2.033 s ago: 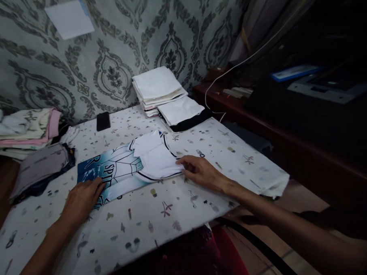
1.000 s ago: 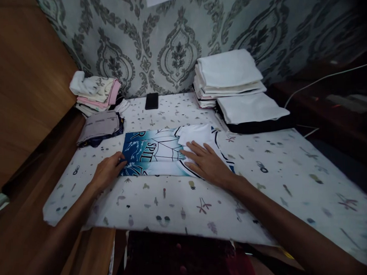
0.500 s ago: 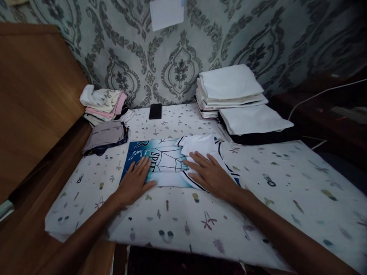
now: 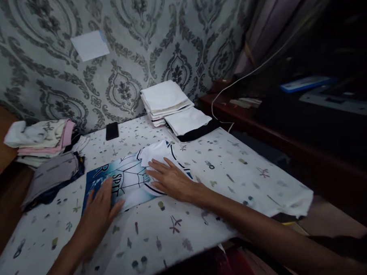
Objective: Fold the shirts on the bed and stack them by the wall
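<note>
A folded blue and white shirt (image 4: 132,174) with dark lettering lies flat on the patterned white cloth (image 4: 209,173). My left hand (image 4: 98,210) is over the blue end of the shirt, its fingers apart and partly blurred. Across the white sleeve part at the other end rests my right hand (image 4: 173,180), palm down with the fingers spread. Neither hand grips anything. The shirt's parts under both palms are hidden.
Folded clothes (image 4: 43,137) and a grey folded garment (image 4: 53,173) are stacked at the left. A black phone (image 4: 112,131) lies near the wall. White folded clothes (image 4: 165,97) sit at the back, with a white cable (image 4: 238,78) beyond them at the right.
The view has turned to the right, so the shirt and stacks appear further left. Both hands remain at the shirt, spread open.
</note>
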The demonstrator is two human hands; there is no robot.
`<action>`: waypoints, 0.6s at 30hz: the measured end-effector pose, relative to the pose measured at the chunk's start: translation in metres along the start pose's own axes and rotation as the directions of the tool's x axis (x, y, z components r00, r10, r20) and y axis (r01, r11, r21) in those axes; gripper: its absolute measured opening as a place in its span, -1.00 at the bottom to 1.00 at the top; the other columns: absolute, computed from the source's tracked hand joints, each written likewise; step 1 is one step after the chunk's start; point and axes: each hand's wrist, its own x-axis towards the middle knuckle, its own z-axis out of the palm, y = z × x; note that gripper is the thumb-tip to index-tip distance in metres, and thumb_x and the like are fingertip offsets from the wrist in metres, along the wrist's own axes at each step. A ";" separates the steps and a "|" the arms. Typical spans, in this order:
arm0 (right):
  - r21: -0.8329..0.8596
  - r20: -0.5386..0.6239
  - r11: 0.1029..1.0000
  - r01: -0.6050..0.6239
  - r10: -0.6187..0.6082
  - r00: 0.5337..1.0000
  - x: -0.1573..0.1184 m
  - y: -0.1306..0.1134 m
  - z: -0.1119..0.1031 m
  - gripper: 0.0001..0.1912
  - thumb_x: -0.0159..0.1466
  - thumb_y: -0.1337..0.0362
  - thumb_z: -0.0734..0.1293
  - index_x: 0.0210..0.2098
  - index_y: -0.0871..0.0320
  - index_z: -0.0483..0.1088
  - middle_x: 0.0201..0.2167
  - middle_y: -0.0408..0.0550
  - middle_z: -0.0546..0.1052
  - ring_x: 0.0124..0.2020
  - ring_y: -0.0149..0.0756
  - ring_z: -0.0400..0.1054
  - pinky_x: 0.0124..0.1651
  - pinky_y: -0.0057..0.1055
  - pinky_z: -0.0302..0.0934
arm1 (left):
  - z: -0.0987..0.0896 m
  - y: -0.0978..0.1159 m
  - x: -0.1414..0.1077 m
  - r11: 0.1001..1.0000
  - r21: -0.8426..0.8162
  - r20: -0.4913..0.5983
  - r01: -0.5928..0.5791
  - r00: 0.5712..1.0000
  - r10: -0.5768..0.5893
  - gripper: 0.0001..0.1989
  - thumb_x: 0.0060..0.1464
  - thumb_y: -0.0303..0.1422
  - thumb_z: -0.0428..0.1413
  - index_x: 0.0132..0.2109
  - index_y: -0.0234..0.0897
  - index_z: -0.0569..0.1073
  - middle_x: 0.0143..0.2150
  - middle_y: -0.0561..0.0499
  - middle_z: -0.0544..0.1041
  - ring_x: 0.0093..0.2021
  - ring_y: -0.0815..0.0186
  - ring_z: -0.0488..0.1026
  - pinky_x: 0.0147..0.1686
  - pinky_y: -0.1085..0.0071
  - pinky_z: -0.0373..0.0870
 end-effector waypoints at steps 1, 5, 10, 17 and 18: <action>-0.004 -0.008 1.000 0.001 -0.001 1.000 -0.004 -0.001 -0.004 -0.63 0.47 0.21 0.16 0.20 0.13 0.34 0.34 0.10 0.29 0.40 -0.16 0.07 0.42 0.00 -0.07 | -0.007 0.014 0.016 0.999 -0.036 0.001 -0.031 1.000 0.031 -0.29 0.36 -0.05 -0.21 0.49 -0.14 -0.30 0.50 -0.16 -0.01 0.46 0.05 -0.01 0.38 -0.07 0.00; -0.086 -0.036 0.995 -0.055 0.052 0.998 -0.028 0.005 -0.013 -0.67 0.46 0.32 0.13 0.07 0.27 0.42 0.27 0.23 0.36 0.34 -0.08 0.18 0.38 -0.01 0.02 | -0.010 0.075 0.095 0.964 -0.208 -0.003 -0.163 0.986 0.166 -0.33 0.38 -0.05 -0.27 0.48 -0.24 -0.17 0.50 -0.19 -0.04 0.48 0.12 -0.10 0.39 0.03 0.01; -0.113 -0.084 0.980 -0.162 0.154 0.985 -0.063 0.022 -0.001 -0.54 0.43 0.21 0.21 0.24 0.30 0.29 0.32 0.27 0.28 0.38 -0.01 0.10 0.39 0.02 0.03 | 0.030 0.121 0.158 0.961 -0.188 0.012 -0.204 0.978 0.210 -0.34 0.37 -0.08 -0.25 0.43 -0.42 -0.01 0.48 -0.35 -0.04 0.49 0.03 -0.15 0.39 -0.08 -0.08; 0.152 -0.097 0.960 -0.236 0.253 0.963 -0.078 0.035 0.002 -0.50 0.44 0.10 0.16 0.29 0.15 0.24 0.35 0.13 0.26 0.38 -0.11 0.11 0.39 0.00 0.03 | 0.050 0.123 0.161 0.971 -0.118 0.057 -0.210 0.974 0.218 -0.40 0.37 -0.15 -0.21 0.40 -0.42 0.07 0.47 -0.31 0.05 0.48 0.04 -0.08 0.39 -0.05 -0.09; 0.222 -0.118 0.937 -0.269 0.300 0.947 -0.079 0.037 0.000 -0.50 0.45 0.10 0.13 0.29 0.16 0.25 0.33 0.14 0.30 0.36 -0.12 0.16 0.37 -0.03 0.09 | 0.047 0.122 0.159 0.967 -0.130 0.029 -0.219 0.974 0.225 -0.42 0.37 -0.15 -0.20 0.38 -0.40 0.10 0.46 -0.30 0.09 0.47 0.04 -0.04 0.37 -0.03 -0.04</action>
